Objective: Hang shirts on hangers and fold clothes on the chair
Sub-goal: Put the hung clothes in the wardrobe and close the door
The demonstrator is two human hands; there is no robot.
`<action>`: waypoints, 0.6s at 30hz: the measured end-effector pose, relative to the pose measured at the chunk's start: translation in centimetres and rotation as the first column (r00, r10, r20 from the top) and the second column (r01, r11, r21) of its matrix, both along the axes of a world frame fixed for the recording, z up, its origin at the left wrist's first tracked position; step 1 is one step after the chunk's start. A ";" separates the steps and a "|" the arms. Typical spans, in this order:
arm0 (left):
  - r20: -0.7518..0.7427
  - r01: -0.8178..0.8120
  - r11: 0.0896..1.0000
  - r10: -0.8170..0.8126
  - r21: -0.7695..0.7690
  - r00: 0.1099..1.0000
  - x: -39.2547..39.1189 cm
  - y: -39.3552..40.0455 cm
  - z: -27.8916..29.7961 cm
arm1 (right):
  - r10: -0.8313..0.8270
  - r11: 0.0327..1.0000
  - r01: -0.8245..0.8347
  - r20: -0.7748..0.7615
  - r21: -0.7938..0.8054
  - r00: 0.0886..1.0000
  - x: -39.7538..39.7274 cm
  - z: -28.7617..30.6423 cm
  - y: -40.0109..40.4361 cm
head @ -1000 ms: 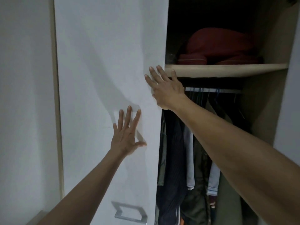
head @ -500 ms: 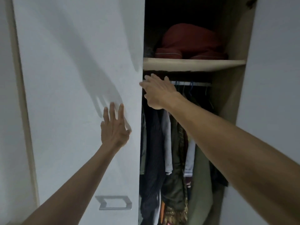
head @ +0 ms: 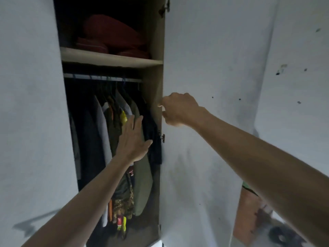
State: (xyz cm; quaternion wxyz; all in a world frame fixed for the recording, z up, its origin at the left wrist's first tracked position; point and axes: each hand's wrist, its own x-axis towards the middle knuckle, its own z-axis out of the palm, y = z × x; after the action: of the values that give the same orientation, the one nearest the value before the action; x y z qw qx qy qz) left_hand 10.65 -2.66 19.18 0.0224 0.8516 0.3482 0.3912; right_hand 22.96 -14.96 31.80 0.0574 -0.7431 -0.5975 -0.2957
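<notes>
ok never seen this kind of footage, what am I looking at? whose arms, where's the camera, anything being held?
There is no robot here: a person wears one wide-angle camera on the head, looking forward and down past their own arms. They face an open wardrobe. The left hand reaches with straight fingers toward the hanging clothes below the rail. The right hand is curled at the edge of the right door; whether it actually grips that edge is hard to tell. A red bundle lies on the shelf above. Neither hand holds a garment or hanger.
</notes>
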 end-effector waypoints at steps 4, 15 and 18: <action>0.009 0.185 0.980 -0.185 -0.069 0.983 6.2 -4.7 0.0 | -0.133 0.989 0.130 0.043 0.065 0.990 4.1 0.2 -5.1; -0.013 0.503 0.858 -0.507 -0.104 0.862 18.6 -13.2 1.0 | -0.121 0.772 0.318 -0.365 0.550 0.923 14.4 2.5 -13.3; -0.003 0.520 0.850 -0.523 -0.084 0.853 20.5 -14.2 1.4 | 0.148 0.775 0.297 -0.617 0.558 0.773 16.5 3.1 -12.8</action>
State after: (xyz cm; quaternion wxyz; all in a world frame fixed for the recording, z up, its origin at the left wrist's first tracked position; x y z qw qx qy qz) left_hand 31.19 -16.88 20.59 0.1574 0.9174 0.1200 0.3453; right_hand 39.45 -27.79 34.88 0.4850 -0.7596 -0.3773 -0.2131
